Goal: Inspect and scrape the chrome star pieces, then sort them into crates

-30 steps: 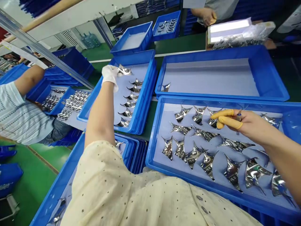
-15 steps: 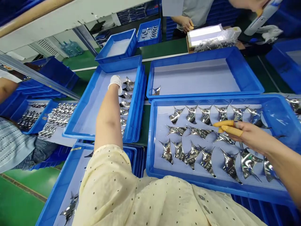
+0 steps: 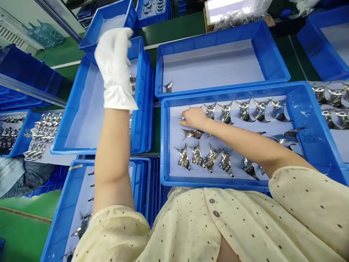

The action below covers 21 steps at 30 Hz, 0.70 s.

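left hand (image 3: 113, 69): white-gloved, raised above the lavender-lined blue tray (image 3: 143, 94), fingers bunched, any hold hidden | right hand (image 3: 193, 118): yellow finger cots, curled just beside the left wall of the second blue tray (image 3: 161, 145), grip unclear | chrome curved stampings (image 3: 192, 134): rows under right forearm | room: open liner in left tray

Head-worn view, single: faces forward and down, close above the dotted cream blouse (image 3: 174, 229), overlooking left hand (image 3: 113, 69), right hand (image 3: 193, 118), blue plastic trays (image 3: 231, 87) and green desk (image 3: 169, 27).
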Tool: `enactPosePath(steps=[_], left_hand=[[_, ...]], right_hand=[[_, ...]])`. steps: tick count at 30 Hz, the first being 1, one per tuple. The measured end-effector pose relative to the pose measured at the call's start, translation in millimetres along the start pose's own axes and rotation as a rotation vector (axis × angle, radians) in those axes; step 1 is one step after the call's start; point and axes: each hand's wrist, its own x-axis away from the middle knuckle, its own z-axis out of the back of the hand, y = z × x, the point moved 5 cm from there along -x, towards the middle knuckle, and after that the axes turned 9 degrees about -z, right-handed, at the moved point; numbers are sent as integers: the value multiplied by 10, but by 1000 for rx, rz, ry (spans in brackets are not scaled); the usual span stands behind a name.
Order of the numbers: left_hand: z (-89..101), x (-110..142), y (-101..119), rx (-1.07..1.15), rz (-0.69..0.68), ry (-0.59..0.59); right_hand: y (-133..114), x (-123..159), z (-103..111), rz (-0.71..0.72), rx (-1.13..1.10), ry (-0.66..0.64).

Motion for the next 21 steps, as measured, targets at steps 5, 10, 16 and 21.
enactPosePath(steps=[5,10,16,21], left_hand=[[-502,868,195,254,83,-314],[-587,1464,7,405,276,-195],[-997,2190,91,616,427,-715],[-1126,2410,223,613,258,-755]], right_hand=[[181,45,147,44,-229,110],[704,493,467,228,-1316,187],[814,837,276,301,-1635,-464],[727,835,135,303,-1578,-638]])
